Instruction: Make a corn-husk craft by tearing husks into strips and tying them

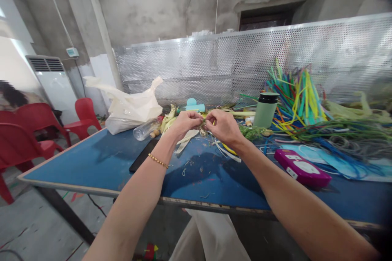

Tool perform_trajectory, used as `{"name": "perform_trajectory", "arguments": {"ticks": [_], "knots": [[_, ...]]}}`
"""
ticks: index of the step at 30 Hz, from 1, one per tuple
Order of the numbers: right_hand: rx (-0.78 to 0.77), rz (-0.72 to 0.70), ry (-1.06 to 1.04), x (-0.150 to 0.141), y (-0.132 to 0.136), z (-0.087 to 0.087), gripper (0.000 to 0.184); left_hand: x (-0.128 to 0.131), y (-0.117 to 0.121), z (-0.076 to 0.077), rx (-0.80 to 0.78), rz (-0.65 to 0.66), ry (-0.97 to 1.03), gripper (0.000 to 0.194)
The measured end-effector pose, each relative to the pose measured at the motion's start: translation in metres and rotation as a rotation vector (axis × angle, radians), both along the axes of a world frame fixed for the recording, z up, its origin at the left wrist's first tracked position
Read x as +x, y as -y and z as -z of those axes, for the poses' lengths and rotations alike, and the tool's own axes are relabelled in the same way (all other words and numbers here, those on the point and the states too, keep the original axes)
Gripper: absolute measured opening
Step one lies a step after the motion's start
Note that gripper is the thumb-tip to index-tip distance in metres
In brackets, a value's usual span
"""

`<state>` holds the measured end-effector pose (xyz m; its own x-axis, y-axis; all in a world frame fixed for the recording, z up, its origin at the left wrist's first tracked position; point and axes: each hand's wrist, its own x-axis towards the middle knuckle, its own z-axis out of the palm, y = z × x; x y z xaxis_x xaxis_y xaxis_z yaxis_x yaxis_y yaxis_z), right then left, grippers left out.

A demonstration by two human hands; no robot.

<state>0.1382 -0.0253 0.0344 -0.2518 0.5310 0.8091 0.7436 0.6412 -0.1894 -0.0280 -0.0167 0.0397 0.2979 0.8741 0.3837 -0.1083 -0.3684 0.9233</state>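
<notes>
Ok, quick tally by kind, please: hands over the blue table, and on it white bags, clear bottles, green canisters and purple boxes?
Left hand and right hand: 2
White bag: 1
Clear bottle: 1
Green canister: 1
Purple box: 1
Total: 6

The table (101, 161) had a smooth, scuffed top. Behind it stood a shiny perforated metal screen (183, 63) and a rough cement-like wall (153, 3); on the table, a thin plastic bag (131, 105) and glossy purple box (301, 167); left of it, smooth plastic chairs (43, 116).
</notes>
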Motion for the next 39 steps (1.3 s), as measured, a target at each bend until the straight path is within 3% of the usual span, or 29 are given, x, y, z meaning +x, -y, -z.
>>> {"name": "perform_trajectory", "arguments": {"ticks": [20, 32, 39], "knots": [[0.011, -0.075, -0.041, 0.0001, 0.0039, -0.0028, 0.006, 0.0005, -0.0056, 0.0027, 0.160, -0.166, -0.036, 0.006], [-0.003, -0.049, -0.003, 0.0008, 0.0019, -0.0025, 0.007, 0.0019, 0.0005, -0.0030, 0.037, -0.161, 0.005, 0.018], [-0.055, -0.062, 0.004, -0.0001, 0.0038, -0.0022, 0.008, 0.0028, -0.0057, 0.0019, 0.035, -0.165, 0.021, 0.025]]}}
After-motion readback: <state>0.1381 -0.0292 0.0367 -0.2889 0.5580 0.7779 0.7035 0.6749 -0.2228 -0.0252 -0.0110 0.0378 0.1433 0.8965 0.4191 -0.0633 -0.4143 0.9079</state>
